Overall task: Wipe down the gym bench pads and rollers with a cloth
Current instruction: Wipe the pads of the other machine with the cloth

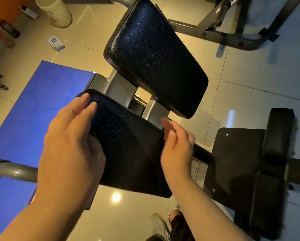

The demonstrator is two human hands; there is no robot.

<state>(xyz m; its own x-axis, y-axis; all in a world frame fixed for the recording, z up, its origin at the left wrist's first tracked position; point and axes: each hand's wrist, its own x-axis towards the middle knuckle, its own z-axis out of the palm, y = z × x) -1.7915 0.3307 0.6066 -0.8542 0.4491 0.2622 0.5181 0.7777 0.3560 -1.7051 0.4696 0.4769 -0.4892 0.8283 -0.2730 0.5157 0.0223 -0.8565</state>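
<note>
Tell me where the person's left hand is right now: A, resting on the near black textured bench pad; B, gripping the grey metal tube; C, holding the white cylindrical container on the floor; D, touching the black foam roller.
A: the left hand lies open on the left edge of the near black textured bench pad, fingers spread over its corner, with no cloth visible in it.

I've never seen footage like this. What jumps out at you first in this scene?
Two bare hands dominate the foreground: the left hand lies on the near black textured leather pad, while the right hand hovers at its other edge, blurred. Just beyond, a second glossy black leather pad tilts across the centre, with a bright blue mat at the left. No cloth is visible.
</note>
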